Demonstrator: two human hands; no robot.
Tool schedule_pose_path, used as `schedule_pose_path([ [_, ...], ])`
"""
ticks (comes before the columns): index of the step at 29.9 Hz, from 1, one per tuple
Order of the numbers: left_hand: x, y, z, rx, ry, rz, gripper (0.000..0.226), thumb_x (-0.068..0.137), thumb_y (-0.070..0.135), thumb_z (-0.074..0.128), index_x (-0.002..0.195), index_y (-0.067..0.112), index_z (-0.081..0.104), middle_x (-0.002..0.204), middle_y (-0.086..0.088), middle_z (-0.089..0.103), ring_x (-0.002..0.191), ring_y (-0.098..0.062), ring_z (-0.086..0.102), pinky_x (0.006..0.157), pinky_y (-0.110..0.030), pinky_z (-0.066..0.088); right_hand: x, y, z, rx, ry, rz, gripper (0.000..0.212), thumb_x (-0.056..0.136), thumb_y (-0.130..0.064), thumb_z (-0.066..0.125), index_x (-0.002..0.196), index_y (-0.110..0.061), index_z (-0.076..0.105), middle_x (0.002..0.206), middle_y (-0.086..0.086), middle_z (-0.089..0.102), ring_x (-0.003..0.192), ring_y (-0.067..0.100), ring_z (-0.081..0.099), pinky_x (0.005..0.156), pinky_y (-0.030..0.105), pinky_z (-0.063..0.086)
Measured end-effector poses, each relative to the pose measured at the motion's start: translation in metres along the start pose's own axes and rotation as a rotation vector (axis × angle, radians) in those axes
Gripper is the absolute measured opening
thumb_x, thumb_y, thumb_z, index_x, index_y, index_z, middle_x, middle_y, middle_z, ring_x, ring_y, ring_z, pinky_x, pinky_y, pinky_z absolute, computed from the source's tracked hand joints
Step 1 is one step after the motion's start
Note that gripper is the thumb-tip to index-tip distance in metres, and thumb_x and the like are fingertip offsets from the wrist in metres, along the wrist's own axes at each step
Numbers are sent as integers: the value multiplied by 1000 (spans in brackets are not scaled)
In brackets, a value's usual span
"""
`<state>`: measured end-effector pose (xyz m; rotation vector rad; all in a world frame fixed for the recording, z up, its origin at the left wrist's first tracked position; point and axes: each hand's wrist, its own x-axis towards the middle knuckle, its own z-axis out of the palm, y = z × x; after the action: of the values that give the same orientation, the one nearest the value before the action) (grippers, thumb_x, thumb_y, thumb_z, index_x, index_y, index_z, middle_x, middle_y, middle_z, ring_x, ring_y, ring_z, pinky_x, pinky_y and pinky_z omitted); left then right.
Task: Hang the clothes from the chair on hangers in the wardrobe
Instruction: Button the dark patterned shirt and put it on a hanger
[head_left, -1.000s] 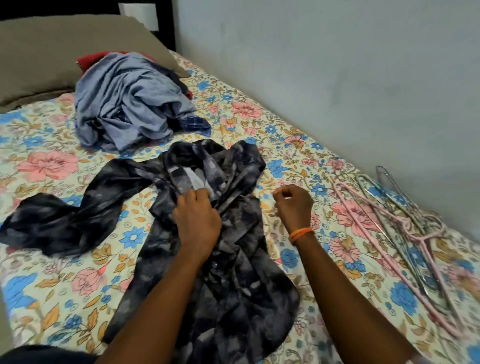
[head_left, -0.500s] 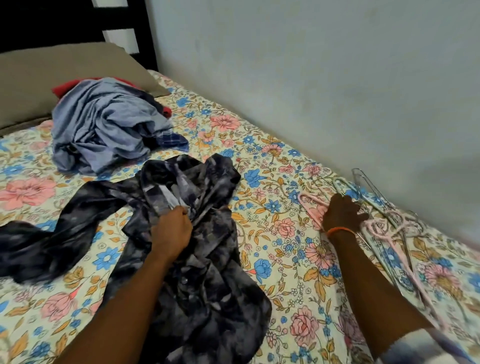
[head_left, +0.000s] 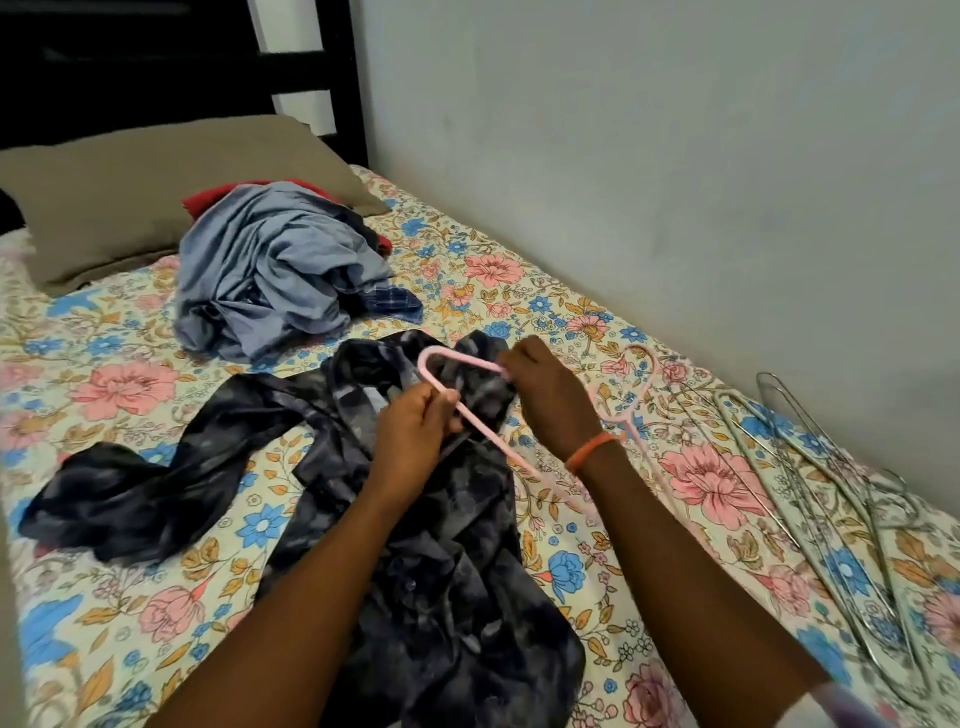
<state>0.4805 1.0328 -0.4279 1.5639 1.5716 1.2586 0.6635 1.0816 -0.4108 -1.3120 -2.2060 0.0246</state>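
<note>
I judged the task barely begun: my right hand (head_left: 550, 395) and left hand (head_left: 415, 431) both gripped a pink hanger (head_left: 470, 415) over the dark shirt (head_left: 415, 545) on the bed (head_left: 597, 519), the clothes pile (head_left: 280, 275) untouched, nothing yet hung.

A dark mottled grey-black shirt (head_left: 415, 545) lies crumpled on the floral bed (head_left: 130, 597), one sleeve stretched leftward. A pink hanger (head_left: 452, 358) is tilted over its collar. A heap of blue and red clothes (head_left: 275, 270) sits near the pillow. Metal wire hangers (head_left: 810, 467) lie by the wall.
</note>
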Motion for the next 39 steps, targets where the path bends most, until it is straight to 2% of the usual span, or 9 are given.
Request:
schedule_pose_path([
  [3, 5, -11, -17, 11, 146, -28, 39, 103, 27, 49, 70, 10, 59, 54, 2, 55, 46, -10, 51, 52, -35, 44, 15, -21, 16, 40, 14, -38, 20, 92, 0, 58, 108, -12, 63, 100, 9, 50, 71, 23, 48, 53, 32, 38],
  [6, 11, -14, -29, -90, 207, -165, 33, 105, 25, 42, 78, 17, 60, 65, -6, 60, 57, -21, 59, 52, -35, 48, 23, -35, 23, 7, 50, -100, 10, 92, -15, 66, 102, -14, 66, 94, 9, 56, 73, 30, 55, 59, 35, 42],
  [12, 30, -33, -66, -160, 367, -320, 30, 107, 24, 37, 91, 9, 58, 75, -10, 60, 60, -19, 62, 49, -25, 51, 14, -27, 45, -322, -98, 90, 29, 89, -44, 67, 90, -15, 70, 105, 9, 64, 111, 35, 59, 108, 62, 29],
  [19, 47, -53, -63, -360, 330, -369, 34, 106, 28, 39, 83, 14, 60, 69, -5, 56, 57, -17, 57, 54, -31, 52, 31, -38, 66, -245, 82, 324, 15, 92, -29, 68, 103, -19, 71, 147, 18, 42, 148, 45, 18, 107, 79, 10],
  [23, 54, -70, -63, 93, 232, -385, 50, 104, 43, 39, 79, 3, 56, 73, -12, 57, 71, -33, 57, 55, -34, 34, 50, -22, 67, -169, -108, 353, 27, 105, -28, 46, 124, -19, 62, 139, 11, 54, 152, 37, 11, 108, 78, 14],
  [27, 65, -98, -58, 316, 149, -574, 85, 82, 68, 61, 118, -8, 51, 125, -25, 51, 103, -42, 58, 64, -38, 41, 68, -15, 62, -225, -85, 407, 34, 107, -37, 34, 106, -19, 63, 104, 11, 71, 152, 35, 15, 107, 79, -6],
  [32, 76, -98, -59, 372, 161, -511, 34, 94, 30, 62, 71, 9, 49, 89, -22, 64, 69, -32, 54, 58, -34, 37, 91, -21, 55, -239, 52, 423, 35, 104, -44, 40, 96, -24, 68, 126, 15, 67, 152, 21, 16, 102, 74, -21],
  [37, 69, -72, -70, 299, 372, -301, 13, 95, 2, 45, 84, 8, 50, 76, -7, 53, 63, -22, 45, 49, -33, 27, 121, -41, 46, -306, 182, 311, 41, 102, -49, 43, 91, -24, 73, 99, 6, 75, 144, 23, 39, 108, 73, -13],
  [39, 67, -61, -76, 253, 378, -205, 17, 95, 0, 41, 85, 11, 46, 74, -5, 50, 64, -23, 43, 52, -34, 27, 138, -54, 35, -327, 276, 267, 45, 102, -49, 42, 92, -20, 75, 86, 6, 75, 118, 27, 63, 113, 69, 0],
])
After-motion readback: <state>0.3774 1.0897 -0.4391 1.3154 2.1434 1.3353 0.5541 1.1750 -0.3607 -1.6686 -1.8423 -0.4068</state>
